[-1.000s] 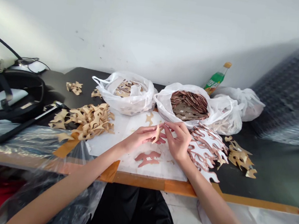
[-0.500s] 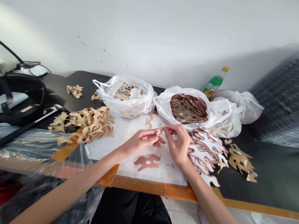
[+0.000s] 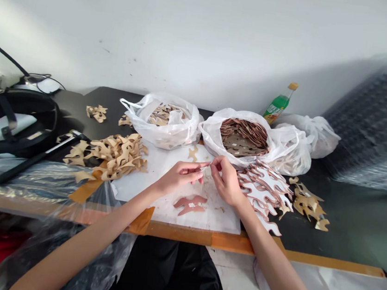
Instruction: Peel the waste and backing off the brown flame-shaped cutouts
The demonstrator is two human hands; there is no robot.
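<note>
Over the white sheet [image 3: 165, 209], my left hand [image 3: 181, 176] pinches a small pale piece [image 3: 206, 167], too small to name. The fingertips of my right hand [image 3: 224, 181] are pinched together at that piece's right end, almost touching the left fingertips. Below both hands a brown wavy cutout [image 3: 192, 204] with a small white patch lies flat on the sheet. Just right of my right hand is a heap of wavy cutouts [image 3: 261, 190] with white faces and brown edges. A single beige cutout [image 3: 193, 153] lies behind my left hand.
Beige cutouts [image 3: 122, 155] are piled at left, beside a black-handled tool [image 3: 34, 162]. Two open plastic bags, one of beige pieces [image 3: 170, 135] and one of brown pieces [image 3: 211, 140], stand at the back near a green bottle [image 3: 277, 105]. More beige pieces [image 3: 309, 202] lie at right.
Both hands stay together over the sheet, with slight finger movement. The piece between them now looks paler and thinner. The whole view has shifted a little.
</note>
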